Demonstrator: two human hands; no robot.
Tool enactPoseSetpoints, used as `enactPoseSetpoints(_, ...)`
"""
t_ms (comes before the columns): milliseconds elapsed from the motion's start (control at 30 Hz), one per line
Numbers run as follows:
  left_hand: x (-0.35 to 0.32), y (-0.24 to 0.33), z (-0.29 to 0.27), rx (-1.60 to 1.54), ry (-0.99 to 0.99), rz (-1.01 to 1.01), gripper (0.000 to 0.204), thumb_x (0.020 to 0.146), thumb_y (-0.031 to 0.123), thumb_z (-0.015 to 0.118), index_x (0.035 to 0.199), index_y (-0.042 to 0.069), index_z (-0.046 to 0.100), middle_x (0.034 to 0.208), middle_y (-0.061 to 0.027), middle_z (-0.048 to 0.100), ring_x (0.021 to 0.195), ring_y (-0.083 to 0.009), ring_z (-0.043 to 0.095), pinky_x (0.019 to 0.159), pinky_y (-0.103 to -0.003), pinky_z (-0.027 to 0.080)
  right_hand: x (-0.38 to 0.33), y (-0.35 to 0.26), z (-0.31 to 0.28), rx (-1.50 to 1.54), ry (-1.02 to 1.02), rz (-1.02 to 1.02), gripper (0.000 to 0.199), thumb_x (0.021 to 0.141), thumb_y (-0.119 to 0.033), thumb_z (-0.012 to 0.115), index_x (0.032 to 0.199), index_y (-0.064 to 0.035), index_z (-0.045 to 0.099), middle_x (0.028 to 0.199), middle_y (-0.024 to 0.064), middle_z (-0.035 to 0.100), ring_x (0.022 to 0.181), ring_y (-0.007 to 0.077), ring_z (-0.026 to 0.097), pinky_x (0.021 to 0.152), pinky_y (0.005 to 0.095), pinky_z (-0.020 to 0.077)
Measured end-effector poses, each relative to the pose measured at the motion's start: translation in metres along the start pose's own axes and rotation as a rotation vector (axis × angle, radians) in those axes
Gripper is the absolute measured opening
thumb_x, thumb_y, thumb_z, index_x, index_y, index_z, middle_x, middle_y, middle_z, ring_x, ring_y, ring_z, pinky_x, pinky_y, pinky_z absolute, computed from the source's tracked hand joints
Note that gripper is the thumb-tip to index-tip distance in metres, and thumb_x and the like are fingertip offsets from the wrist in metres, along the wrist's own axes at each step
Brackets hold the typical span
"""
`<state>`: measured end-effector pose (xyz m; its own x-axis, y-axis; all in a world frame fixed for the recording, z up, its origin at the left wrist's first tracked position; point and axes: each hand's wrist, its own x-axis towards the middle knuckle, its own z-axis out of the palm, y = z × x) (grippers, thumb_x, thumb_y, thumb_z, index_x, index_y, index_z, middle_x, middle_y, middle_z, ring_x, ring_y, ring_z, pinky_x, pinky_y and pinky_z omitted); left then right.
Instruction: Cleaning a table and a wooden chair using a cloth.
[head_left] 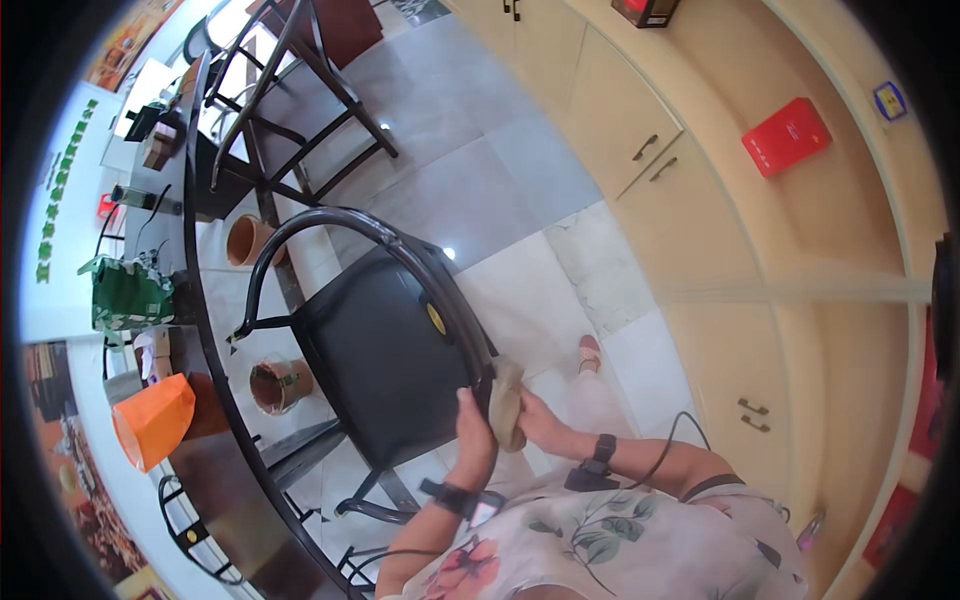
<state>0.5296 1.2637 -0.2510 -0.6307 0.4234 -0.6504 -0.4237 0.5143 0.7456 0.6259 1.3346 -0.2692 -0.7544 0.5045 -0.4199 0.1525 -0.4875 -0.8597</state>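
Note:
A black chair with a dark seat and a curved tubular back rail stands in front of me. My left hand is closed around the near end of that rail, its fingers partly hidden. Beside it, my right hand grips a brownish-beige cloth, which is pressed against the outer side of the rail. A small yellow oval label sits on the rail. Both wrists wear dark straps.
Left of the chair runs a long dark counter, bearing an orange bag and a green bag. Two brown pots stand on the floor beneath. Another tall chair is farther off. Cream cabinets line the right, with a red box shelved.

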Motion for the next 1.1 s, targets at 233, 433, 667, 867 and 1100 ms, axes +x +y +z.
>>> enactPoseSetpoints(233,-0.014,0.012,0.022,0.606,0.524,0.244,0.049,0.094,0.036,0.024,0.101,0.0,0.057,0.084,-0.0215,0.061,0.079,-0.0403,0.058,0.069,-0.044,0.044,0.088,-0.066,-0.006,-0.243,0.02,-0.099,0.026,0.083,-0.012,0.042,0.106,-0.0028,0.048,0.099,0.0236,0.056,0.095,0.0419,0.052,0.078,0.044,0.0422)
enactPoseSetpoints(433,-0.015,0.012,0.024,0.681,0.493,0.161,0.049,0.094,0.034,0.023,0.094,0.001,0.059,0.078,-0.0211,0.061,0.075,-0.0411,0.057,0.065,-0.046,0.041,0.224,-0.113,-0.004,-0.288,-0.166,-0.367,0.025,0.085,-0.016,0.045,0.106,-0.0054,0.053,0.089,0.0236,0.06,0.087,0.0389,0.057,0.072,0.0409,0.0446)
enactPoseSetpoints(667,-0.027,0.013,0.026,0.707,0.417,0.062,0.047,0.094,0.029,0.021,0.092,-0.001,0.058,0.076,-0.0217,0.06,0.072,-0.0403,0.056,0.063,-0.045,0.041,0.218,-0.025,-0.052,-0.139,-0.006,-0.016,0.025,0.086,-0.012,0.044,0.107,-0.0023,0.054,0.087,0.014,0.064,0.082,0.019,0.06,0.073,0.0316,0.0456)
enactPoseSetpoints(867,-0.024,-0.013,-0.006,0.173,0.169,-0.121,0.047,0.095,0.036,0.025,0.107,-0.001,0.051,0.09,-0.0109,0.057,0.088,-0.02,0.055,0.076,-0.033,0.04,0.116,-0.043,-0.022,0.173,-0.302,0.282,0.031,0.089,-0.013,0.044,0.12,-0.0068,0.048,0.109,0.0088,0.058,0.102,0.0134,0.052,0.088,0.0274,0.0398)
enactPoseSetpoints(1100,0.081,0.162,-0.019,0.29,0.497,0.229,0.056,0.091,0.039,0.039,0.135,0.006,0.026,0.12,-0.0068,0.042,0.109,-0.0164,0.041,0.091,-0.031,0.033,0.164,-0.001,-0.009,0.223,-0.366,0.118,0.039,0.088,-0.014,0.05,0.125,-0.0056,0.041,0.118,0.0088,0.052,0.108,0.0164,0.049,0.094,0.0285,0.0356)
